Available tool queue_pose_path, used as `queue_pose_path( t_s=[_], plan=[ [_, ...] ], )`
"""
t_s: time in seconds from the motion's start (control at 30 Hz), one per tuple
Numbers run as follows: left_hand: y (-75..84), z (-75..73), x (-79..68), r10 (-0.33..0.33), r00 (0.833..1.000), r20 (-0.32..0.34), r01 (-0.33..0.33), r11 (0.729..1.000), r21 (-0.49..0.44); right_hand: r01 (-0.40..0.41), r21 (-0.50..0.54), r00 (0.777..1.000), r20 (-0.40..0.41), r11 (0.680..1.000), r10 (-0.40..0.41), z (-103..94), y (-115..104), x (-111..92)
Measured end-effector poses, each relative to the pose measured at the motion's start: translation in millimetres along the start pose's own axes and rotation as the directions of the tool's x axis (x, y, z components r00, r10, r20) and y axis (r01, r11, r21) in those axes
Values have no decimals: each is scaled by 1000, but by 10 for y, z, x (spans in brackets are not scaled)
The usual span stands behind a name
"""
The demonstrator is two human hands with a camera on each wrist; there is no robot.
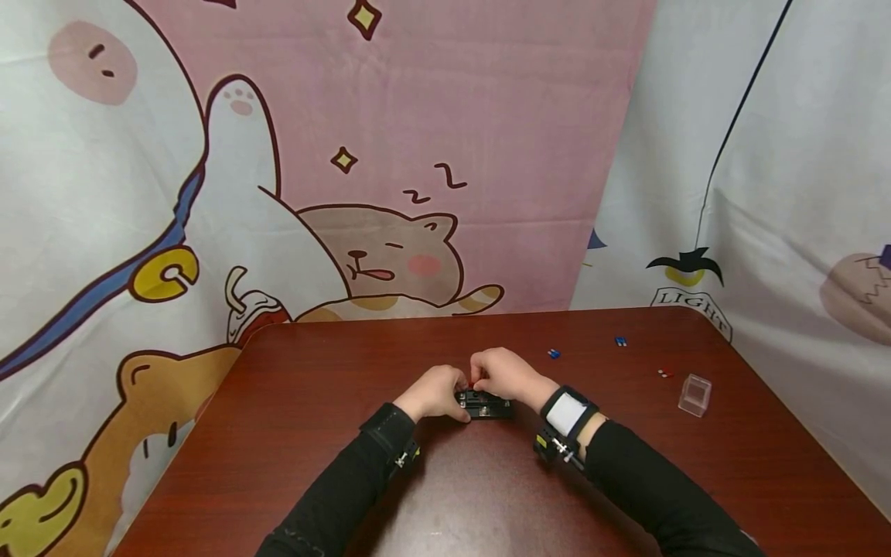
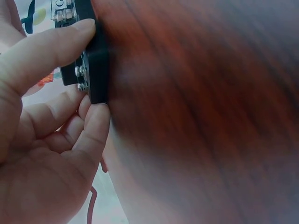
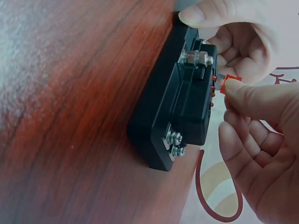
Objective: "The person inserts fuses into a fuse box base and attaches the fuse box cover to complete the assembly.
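Observation:
A black fuse block (image 1: 485,404) with metal screw terminals rests on the table. My left hand (image 1: 437,393) grips its left end, with the thumb (image 2: 70,42) on the block's near side. My right hand (image 1: 506,375) pinches a small red blade fuse (image 3: 233,78) between thumb and fingertips. In the right wrist view the fuse's metal prongs point at the block's upper face, beside small red dots (image 3: 212,94). How far the prongs sit in a slot cannot be made out. In the head view the fingers hide most of the fuse.
To the right on the brown table (image 1: 334,356) lie small blue pieces (image 1: 553,353), more blue pieces (image 1: 621,341) farther back, and small red pieces (image 1: 664,373). A clear plastic box (image 1: 694,395) stands near the right edge. Printed cloth (image 1: 529,155) hangs behind the table.

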State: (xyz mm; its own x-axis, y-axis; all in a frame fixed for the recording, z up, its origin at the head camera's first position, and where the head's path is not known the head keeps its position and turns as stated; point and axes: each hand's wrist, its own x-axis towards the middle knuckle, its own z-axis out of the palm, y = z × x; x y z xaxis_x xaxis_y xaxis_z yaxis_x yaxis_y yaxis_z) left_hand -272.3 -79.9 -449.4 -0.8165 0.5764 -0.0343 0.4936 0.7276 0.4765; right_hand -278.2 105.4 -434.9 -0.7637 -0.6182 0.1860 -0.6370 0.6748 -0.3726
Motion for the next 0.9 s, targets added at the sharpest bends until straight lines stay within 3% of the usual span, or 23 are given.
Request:
queue_pose_path(
  t_s=[0.9],
  plan=[
    [0,-2,-7,-10,1000,0,10,1000,-19,43,-79,999,14,996,-42,39,-54,-3]
  ],
)
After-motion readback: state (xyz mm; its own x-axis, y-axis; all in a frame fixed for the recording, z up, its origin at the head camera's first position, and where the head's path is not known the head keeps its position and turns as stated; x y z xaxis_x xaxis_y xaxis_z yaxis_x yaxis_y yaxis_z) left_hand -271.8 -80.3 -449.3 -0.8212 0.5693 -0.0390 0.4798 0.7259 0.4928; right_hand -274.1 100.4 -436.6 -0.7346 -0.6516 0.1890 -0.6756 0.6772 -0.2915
